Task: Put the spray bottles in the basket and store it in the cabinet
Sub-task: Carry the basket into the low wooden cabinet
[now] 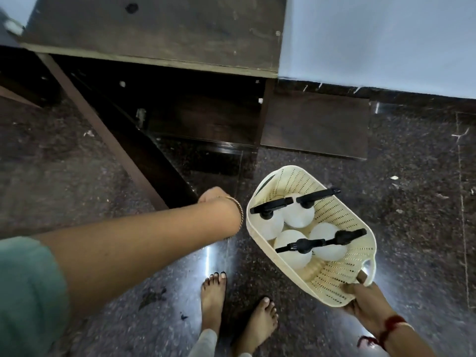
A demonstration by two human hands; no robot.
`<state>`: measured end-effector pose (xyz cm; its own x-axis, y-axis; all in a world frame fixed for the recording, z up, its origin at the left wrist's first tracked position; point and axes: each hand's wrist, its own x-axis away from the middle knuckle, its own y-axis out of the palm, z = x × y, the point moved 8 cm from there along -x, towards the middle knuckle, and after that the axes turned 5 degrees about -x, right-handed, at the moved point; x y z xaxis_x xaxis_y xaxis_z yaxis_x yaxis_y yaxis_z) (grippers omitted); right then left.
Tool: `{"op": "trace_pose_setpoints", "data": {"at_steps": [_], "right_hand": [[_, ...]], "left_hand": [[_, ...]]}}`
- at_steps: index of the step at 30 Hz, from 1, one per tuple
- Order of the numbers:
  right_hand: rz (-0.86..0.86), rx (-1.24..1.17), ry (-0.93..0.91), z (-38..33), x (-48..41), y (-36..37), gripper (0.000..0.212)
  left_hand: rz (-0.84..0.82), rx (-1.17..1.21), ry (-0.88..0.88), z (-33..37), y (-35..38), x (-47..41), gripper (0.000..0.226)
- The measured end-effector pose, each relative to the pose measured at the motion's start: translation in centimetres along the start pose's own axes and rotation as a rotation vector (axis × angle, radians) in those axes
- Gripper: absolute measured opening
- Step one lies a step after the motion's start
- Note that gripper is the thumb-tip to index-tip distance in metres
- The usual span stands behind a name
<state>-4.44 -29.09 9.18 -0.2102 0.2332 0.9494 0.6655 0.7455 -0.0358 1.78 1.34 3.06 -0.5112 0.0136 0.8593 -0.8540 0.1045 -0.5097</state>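
The right hand (365, 298) holds the cream basket (342, 220) by its near handle, fingers wrapped over the rim. Four white spray bottles (298, 215) stand inside. At nine o'clock of it, the left hand (216, 197) grips the open cabinet door (108, 135); its fingers are hidden.

You're in a home, it seems: bare feet (213, 300) on a polished dark stone floor (412, 202), a dark wooden cabinet (154, 34) standing open against a pale blue wall (373, 34).

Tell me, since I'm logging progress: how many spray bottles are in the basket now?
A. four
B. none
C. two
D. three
A: four white spray bottles with black trigger heads stand inside the cream basket, which the right hand holds by its handle.
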Motion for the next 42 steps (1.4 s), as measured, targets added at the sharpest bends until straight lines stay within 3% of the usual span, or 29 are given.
{"op": "trace_pose_setpoints", "data": {"at_steps": [2,5,9,10,15,17,20,24,28,33,39,40,42], "right_hand": [[-0.004,0.088,-0.002,-0.1,0.1,1.9,0.049],[-0.029,0.201,-0.028,-0.6,0.0,5.1,0.039],[-0.106,0.31,-0.026,-0.4,-0.4,10.4,0.039],[-0.115,0.322,-0.024,-0.4,-0.5,11.5,0.039],[-0.151,0.366,-0.023,0.2,-0.8,17.2,0.045],[-0.168,0.366,-0.022,0.2,-0.6,19.5,0.043],[-0.176,0.372,-0.033,-0.1,-0.4,22.3,0.043],[-0.164,0.389,-0.025,-0.6,0.1,25.5,0.042],[-0.157,0.386,-0.014,-1.5,-0.1,27.6,0.039],[-0.172,0.385,-0.013,-2.3,-2.1,29.9,0.038],[-0.174,0.398,0.006,-2.8,-4.7,32.1,0.036],[-0.168,0.406,0.01,-2.9,-4.9,32.3,0.034],[-0.152,0.426,0.015,-3.2,-5.5,32.5,0.032]], "left_hand": [[0.036,0.108,0.073,1.1,-0.9,0.1,0.044],[0.167,-0.017,0.214,3.9,-1.1,1.3,0.043],[0.106,0.373,-0.02,-0.9,0.0,0.8,0.046],[0.092,0.376,-0.089,-2.3,-0.3,1.0,0.046],[0.04,0.25,-0.093,-5.8,2.4,0.8,0.048],[0.097,0.305,-0.176,-8.3,2.6,0.4,0.046],[0.072,0.295,-0.145,-9.5,2.3,-0.2,0.044],[0.116,0.773,-0.313,-13.0,1.4,-2.1,0.045],[0.203,0.899,-0.38,-17.3,1.0,-4.2,0.047],[0.151,1.097,-0.301,-18.4,2.5,-6.9,0.046],[0.22,1.03,-0.241,-18.7,2.2,-9.2,0.048],[0.142,0.982,-0.281,-18.7,1.9,-9.7,0.048],[0.099,0.894,-0.16,-18.3,2.2,-10.4,0.049]]}}
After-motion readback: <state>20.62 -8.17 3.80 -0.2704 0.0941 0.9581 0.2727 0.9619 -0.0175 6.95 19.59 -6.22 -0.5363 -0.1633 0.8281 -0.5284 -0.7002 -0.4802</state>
